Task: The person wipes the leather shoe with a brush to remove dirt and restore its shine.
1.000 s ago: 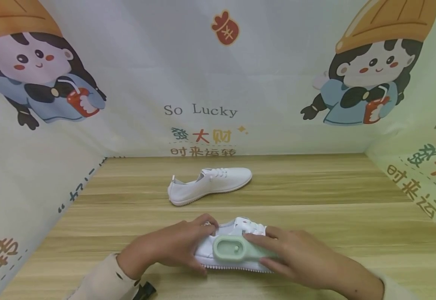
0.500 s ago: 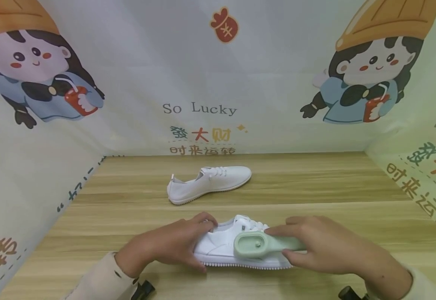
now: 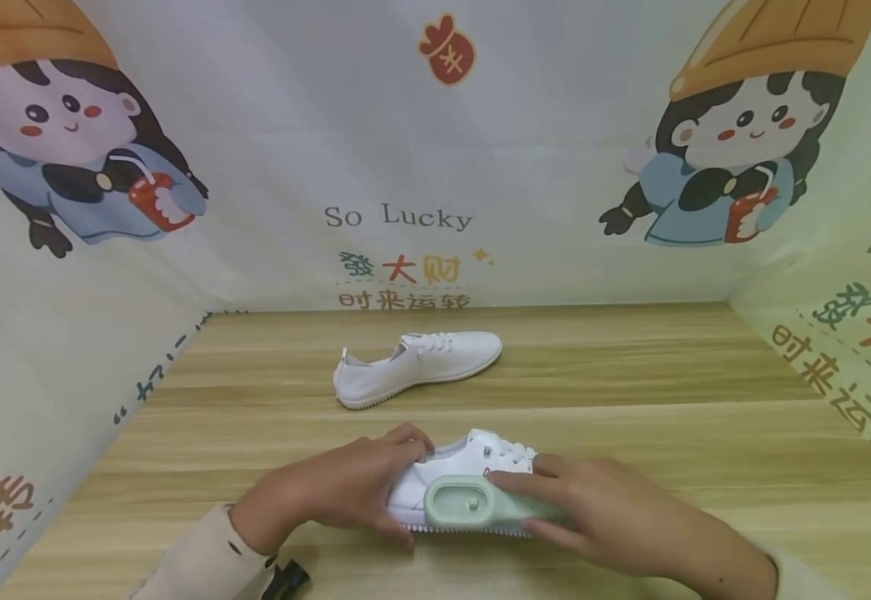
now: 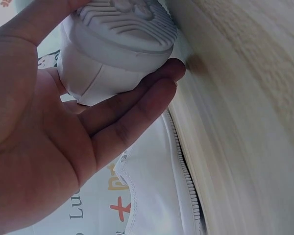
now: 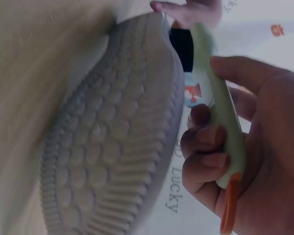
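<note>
My left hand grips the heel of a white lace-up shoe, which lies tilted on its side with the toe to the right. In the left wrist view, thumb and fingers stand on either side of the shoe's heel. My right hand holds a pale green brush against the side of the shoe. In the right wrist view my fingers curl round the brush's green handle, which ends in an orange loop. Its dark bristles touch the upper, beside the studded sole.
A second white shoe stands upright farther back on the wood-grain table, toe to the right. Printed cloth walls in the back and both sides. A black object shows near my left cuff.
The brush slid right toward the toe, then came back left toward the heel along the shoe's side, moving with my right hand. My left hand has kept its hold on the heel.
</note>
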Available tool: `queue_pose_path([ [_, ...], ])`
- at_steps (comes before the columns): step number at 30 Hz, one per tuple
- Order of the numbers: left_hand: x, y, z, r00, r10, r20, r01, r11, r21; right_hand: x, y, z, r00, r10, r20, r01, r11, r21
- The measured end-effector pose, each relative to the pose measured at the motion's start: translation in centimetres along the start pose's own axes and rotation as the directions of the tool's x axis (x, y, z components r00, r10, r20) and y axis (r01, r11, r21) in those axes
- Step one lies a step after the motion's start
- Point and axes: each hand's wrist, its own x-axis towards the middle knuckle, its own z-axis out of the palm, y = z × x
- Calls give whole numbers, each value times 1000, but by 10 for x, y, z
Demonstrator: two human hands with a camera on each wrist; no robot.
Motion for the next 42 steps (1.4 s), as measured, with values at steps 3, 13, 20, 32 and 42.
queue_pose_path([
  [3, 0, 0, -1, 1000, -4, 0, 4, 1000, -9, 1, -2, 5, 999, -20, -29, 19, 999, -31],
  [13, 1, -3, 1, 1000, 5, -12, -5, 1000, -13, -7, 9, -11, 1000, 9, 8, -10, 999, 37],
  [20, 2, -7, 1, 1000, 4, -11, -4, 1000, -13, -15, 20, -29, 997, 74, 29, -76, 992, 101],
  [32, 1, -8, -1, 999, -34, 8, 34, 999, -18, -31, 42, -56, 983, 182, -7, -180, 980, 89],
  [42, 0, -6, 1, 998, -49, 36, 50, 998, -31, -23, 37, -43, 993, 113, -16, -110, 985, 136],
])
